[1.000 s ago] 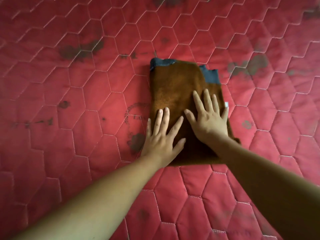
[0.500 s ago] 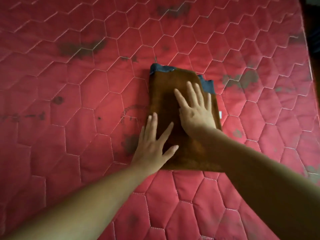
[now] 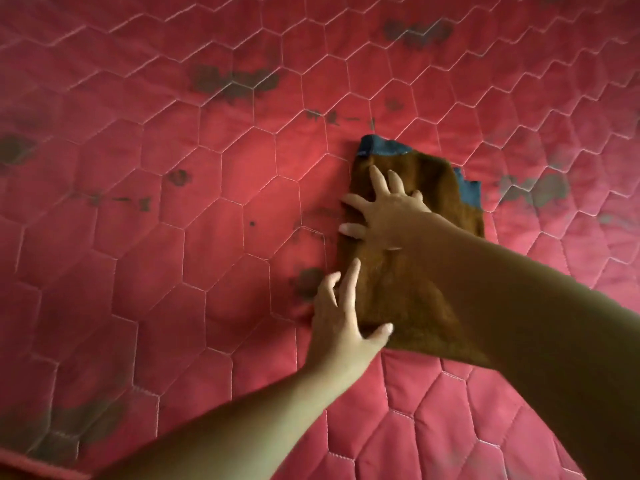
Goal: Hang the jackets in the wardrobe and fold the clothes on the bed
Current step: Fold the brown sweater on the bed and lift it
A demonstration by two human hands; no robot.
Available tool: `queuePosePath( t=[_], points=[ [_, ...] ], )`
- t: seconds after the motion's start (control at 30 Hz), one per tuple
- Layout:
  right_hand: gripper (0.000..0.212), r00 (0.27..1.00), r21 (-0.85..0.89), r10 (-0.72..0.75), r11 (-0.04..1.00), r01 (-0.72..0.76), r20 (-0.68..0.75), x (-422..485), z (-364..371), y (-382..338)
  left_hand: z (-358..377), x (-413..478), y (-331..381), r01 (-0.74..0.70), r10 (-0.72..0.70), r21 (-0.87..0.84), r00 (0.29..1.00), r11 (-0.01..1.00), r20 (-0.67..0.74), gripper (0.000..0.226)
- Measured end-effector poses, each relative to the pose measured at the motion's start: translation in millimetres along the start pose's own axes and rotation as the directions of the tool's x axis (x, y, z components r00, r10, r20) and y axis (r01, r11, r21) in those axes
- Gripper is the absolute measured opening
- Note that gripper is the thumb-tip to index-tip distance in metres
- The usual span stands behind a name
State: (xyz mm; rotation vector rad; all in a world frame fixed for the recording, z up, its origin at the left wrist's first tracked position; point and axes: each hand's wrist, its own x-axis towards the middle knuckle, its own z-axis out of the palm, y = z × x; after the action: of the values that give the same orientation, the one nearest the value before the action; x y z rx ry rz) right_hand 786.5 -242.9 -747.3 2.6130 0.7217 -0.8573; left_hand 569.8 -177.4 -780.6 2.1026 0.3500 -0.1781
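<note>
A folded brown garment (image 3: 412,275) with dark blue trim at its far edge lies flat on the red quilted mattress (image 3: 173,237). My right hand (image 3: 384,209) rests on its upper left part, fingers spread and bent, reaching toward the left edge. My left hand (image 3: 341,317) sits at the garment's lower left edge, fingers spread over the edge and thumb lying on the cloth. My right forearm crosses and hides the garment's lower right part.
The mattress fills the view, with a hexagon stitch pattern and several dark stains. Its near edge shows at the bottom left corner (image 3: 31,462). No other clothes are in view.
Both hands slid left across the garment, from its middle to its left edge. The right hand moved farther up; the view shifted so the garment now sits right of centre.
</note>
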Motion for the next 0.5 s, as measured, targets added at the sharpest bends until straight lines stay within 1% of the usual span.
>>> queuePosePath(
  t=[0.03, 0.07, 0.1, 0.17, 0.23, 0.27, 0.33, 0.37, 0.4, 0.43, 0.47, 0.5],
  points=[
    [0.080, 1.000, -0.042, -0.009, 0.999, 0.011, 0.027, -3.1, -8.1, 1.2, 2.9, -2.2, 9.3, 0.097, -0.097, -0.077, 0.995, 0.992, 0.001, 0.111],
    [0.085, 0.999, -0.079, -0.021, 0.997, 0.025, 0.042, -5.4, -14.3, 3.6, 3.9, -1.3, 15.5, 0.191, -0.189, -0.130, 0.981, 0.973, 0.028, 0.115],
    [0.092, 0.998, -0.112, -0.037, 0.993, 0.043, 0.053, -7.7, -19.3, 6.8, 2.1, 2.7, 20.1, 0.273, -0.262, -0.170, 0.962, 0.947, 0.081, 0.114],
    [0.104, 0.996, -0.181, -0.049, 0.982, 0.062, 0.073, -10.9, -25.0, 14.4, -7.8, 15.3, 24.3, 0.390, -0.359, -0.170, 0.914, 0.905, 0.189, 0.103],
    [0.106, 0.996, -0.223, -0.021, 0.974, 0.040, 0.089, -16.9, -32.1, 24.2, -26.8, 26.3, 20.9, 0.448, -0.409, -0.121, 0.876, 0.886, 0.255, 0.096],
    [0.099, 0.997, -0.233, -0.004, 0.972, 0.022, 0.080, -22.3, -35.0, 29.2, -42.2, 30.6, 17.4, 0.460, -0.421, -0.092, 0.864, 0.883, 0.276, 0.095],
    [0.077, 1.000, -0.273, 0.021, 0.962, -0.016, 0.016, -36.1, -37.7, 39.0, -81.8, 45.3, 7.6, 0.464, -0.433, -0.043, 0.854, 0.885, 0.290, 0.088],
    [0.065, 0.999, -0.285, 0.026, 0.958, -0.033, -0.028, -43.0, -38.3, 42.7, -105.1, 54.7, 1.3, 0.469, -0.438, -0.041, 0.849, 0.882, 0.295, 0.075],
    [0.054, 0.998, -0.272, 0.046, 0.961, -0.056, -0.044, -45.6, -35.5, 47.1, -128.5, 65.7, -6.2, 0.477, -0.442, -0.058, 0.849, 0.877, 0.290, 0.064],
    [0.046, 0.996, -0.223, 0.082, 0.971, -0.086, -0.028, -48.1, -34.8, 50.3, -150.3, 77.4, -11.9, 0.482, -0.443, -0.099, 0.855, 0.870, 0.268, 0.056],
    [0.044, 0.992, -0.128, 0.127, 0.984, -0.123, 0.023, -48.8, -34.1, 53.5, -168.8, 88.5, -16.1, 0.491, -0.448, -0.159, 0.860, 0.857, 0.243, 0.052],
    [0.046, 0.981, 0.028, 0.168, 0.985, -0.172, 0.100, -50.2, -34.6, 55.8, -182.8, 98.8, -20.1, 0.495, -0.452, -0.228, 0.866, 0.839, 0.216, 0.052]
  ],
)
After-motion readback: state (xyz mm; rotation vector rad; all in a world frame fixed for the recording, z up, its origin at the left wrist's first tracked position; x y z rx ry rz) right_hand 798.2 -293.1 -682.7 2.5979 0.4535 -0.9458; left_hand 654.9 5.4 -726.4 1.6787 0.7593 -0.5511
